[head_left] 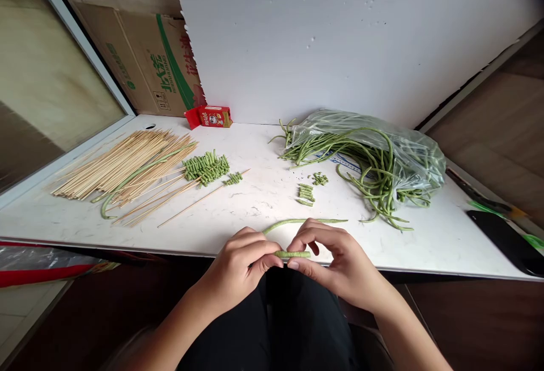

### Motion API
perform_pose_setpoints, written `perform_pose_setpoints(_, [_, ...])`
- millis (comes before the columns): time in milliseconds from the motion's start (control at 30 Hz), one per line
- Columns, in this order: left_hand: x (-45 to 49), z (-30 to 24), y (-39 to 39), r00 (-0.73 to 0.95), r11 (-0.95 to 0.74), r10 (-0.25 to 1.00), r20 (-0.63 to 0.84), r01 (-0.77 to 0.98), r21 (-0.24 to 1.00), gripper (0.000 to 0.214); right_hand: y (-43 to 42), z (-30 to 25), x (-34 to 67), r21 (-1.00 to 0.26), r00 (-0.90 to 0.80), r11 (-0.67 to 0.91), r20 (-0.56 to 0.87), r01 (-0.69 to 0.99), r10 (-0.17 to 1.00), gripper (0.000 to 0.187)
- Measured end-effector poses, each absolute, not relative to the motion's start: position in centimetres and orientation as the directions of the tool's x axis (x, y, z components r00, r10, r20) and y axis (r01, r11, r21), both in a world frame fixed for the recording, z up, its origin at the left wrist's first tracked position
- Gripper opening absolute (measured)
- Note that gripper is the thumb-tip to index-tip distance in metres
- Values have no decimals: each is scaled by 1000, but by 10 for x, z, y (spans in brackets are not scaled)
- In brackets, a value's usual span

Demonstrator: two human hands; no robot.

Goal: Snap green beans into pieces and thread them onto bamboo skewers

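At the table's front edge, my left hand (250, 255) pinches one end of a green bean piece (297, 254). The thumb and index finger of my right hand (327, 252) close on the same piece, whose right end sticks out past those fingertips. Just behind both hands a long green bean (280, 224) lies on the table, partly hidden by my fingers. Beyond it sit a small row of cut bean pieces (305, 194) and a little heap of short bean ends (319, 178). One skewer (204, 196) carries several bean pieces near its tip.
Loose bamboo skewers (123, 167) cover the left side, beside skewered bean pieces (206, 167). A plastic bag of long beans (365, 144) lies at the right. A red box (216, 116) stands at the back, and a black phone (505, 241) rests at far right.
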State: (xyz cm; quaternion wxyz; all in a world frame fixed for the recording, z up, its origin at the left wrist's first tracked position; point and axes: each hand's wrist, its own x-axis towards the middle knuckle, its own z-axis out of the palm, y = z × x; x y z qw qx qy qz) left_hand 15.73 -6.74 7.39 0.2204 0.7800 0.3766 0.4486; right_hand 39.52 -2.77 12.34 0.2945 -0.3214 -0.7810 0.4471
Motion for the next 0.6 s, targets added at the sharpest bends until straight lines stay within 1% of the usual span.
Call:
perform_pose_setpoints(133, [159,77,-70,338,-582,811,478,377,721,16,-29,121,395,-852,-608,463,239,243,757,9])
perform_pose_setpoints(300, [160,78,-72,365,-500,853,373,365,785,18,-28,113,391,-828,-609,503,270,247,746,4])
perform_pose_setpoints(467, [157,75,-70,448,-456,856,259,417,786,26,-23,104,387,-817,-636,517,260,257,727,12])
perform_pose_setpoints(600, [153,74,-66,489,-455,841,233,405,793,27,-16,96,387,-850,-701,490,229,194,676,15])
